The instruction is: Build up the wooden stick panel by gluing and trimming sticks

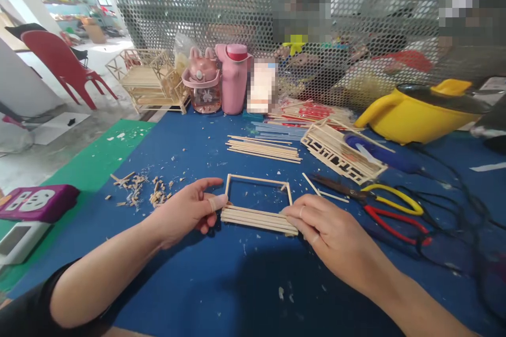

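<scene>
A small rectangular frame of thin wooden sticks (259, 219) is held just over the blue tabletop, its near part covered by several sticks lying side by side. My left hand (197, 205) pinches the frame's left side between thumb and fingers, the index finger stretched out. At the right end my right hand (324, 226) grips the near corner, with its fingertips partly hidden. Beyond the frame lies a row of loose wooden sticks (263, 150). Scissors (367, 197) with one yellow and one red handle rest to the right of my right hand, beside short stick pieces (332, 196).
Stick offcuts (136, 187) litter the left. Behind stand a pink bottle (234, 81), a rabbit-eared bottle (203, 87) and a stick model (148, 81). A blue glue gun (379, 152) leans on another stick piece (340, 152); dark cables (454, 205) and a yellow pot (419, 116) occupy the right.
</scene>
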`<act>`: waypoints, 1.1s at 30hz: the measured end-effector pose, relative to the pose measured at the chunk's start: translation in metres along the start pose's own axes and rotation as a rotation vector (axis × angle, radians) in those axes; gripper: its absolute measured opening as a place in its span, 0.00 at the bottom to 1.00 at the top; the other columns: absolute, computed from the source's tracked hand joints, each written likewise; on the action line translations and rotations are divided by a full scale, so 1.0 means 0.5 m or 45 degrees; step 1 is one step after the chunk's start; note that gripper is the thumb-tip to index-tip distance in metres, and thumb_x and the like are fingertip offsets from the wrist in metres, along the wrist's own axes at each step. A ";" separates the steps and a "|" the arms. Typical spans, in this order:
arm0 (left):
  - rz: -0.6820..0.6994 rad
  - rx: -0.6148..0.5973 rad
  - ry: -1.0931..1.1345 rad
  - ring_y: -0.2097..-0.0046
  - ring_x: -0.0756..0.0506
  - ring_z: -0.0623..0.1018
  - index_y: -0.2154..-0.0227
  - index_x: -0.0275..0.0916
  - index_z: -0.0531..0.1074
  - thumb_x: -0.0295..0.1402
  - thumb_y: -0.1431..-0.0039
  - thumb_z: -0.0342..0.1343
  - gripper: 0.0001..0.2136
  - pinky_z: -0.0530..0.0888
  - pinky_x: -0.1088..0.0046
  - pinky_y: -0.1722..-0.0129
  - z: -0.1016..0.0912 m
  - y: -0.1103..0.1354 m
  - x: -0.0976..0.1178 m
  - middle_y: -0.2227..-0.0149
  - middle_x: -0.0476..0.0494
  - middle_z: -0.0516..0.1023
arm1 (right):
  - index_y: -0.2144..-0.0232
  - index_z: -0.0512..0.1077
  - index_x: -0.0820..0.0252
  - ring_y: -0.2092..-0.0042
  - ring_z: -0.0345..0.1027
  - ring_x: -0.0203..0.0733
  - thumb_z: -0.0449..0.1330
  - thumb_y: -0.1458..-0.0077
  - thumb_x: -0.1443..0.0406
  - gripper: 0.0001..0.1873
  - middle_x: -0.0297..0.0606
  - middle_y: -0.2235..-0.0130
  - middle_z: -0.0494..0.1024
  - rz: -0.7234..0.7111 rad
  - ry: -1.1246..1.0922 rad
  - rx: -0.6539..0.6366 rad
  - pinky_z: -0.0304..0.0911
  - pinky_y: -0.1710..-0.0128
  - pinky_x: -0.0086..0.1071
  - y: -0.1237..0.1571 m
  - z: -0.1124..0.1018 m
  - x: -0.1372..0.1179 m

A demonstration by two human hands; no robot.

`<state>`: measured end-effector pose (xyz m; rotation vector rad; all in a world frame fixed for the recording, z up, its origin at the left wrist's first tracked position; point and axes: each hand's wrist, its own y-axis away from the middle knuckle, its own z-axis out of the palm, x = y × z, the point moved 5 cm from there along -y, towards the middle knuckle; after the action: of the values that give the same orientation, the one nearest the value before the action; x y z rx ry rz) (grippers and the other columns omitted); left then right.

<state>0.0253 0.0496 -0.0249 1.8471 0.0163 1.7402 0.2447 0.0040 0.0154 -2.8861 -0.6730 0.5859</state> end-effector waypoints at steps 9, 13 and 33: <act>-0.065 0.010 0.077 0.82 0.56 0.66 0.43 0.35 0.56 0.35 0.44 0.59 0.28 0.63 0.83 0.81 0.006 -0.005 -0.012 0.82 0.56 0.68 | 0.57 0.73 0.53 0.59 0.70 0.39 0.47 0.37 0.66 0.15 0.38 0.61 0.74 0.027 -0.095 -0.028 0.66 0.60 0.33 0.002 0.000 0.002; -0.058 0.003 0.060 0.82 0.55 0.66 0.43 0.36 0.56 0.38 0.45 0.61 0.30 0.64 0.82 0.81 0.005 -0.004 -0.015 0.82 0.56 0.68 | 0.53 0.71 0.52 0.56 0.71 0.37 0.49 0.38 0.67 0.15 0.35 0.57 0.77 0.150 -0.175 0.172 0.66 0.54 0.30 0.016 -0.036 0.025; -0.189 0.103 0.183 0.84 0.57 0.66 0.44 0.35 0.57 0.28 0.36 0.49 0.18 0.67 0.85 0.84 0.016 0.005 0.002 0.79 0.52 0.72 | 0.66 0.77 0.50 0.64 0.77 0.37 0.55 0.42 0.66 0.10 0.29 0.65 0.82 0.072 -0.100 0.137 0.72 0.62 0.28 0.020 -0.012 0.035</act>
<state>0.0316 0.0447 -0.0226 1.7262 0.2767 1.7865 0.2655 0.0029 0.0130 -2.8029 -0.5536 0.7233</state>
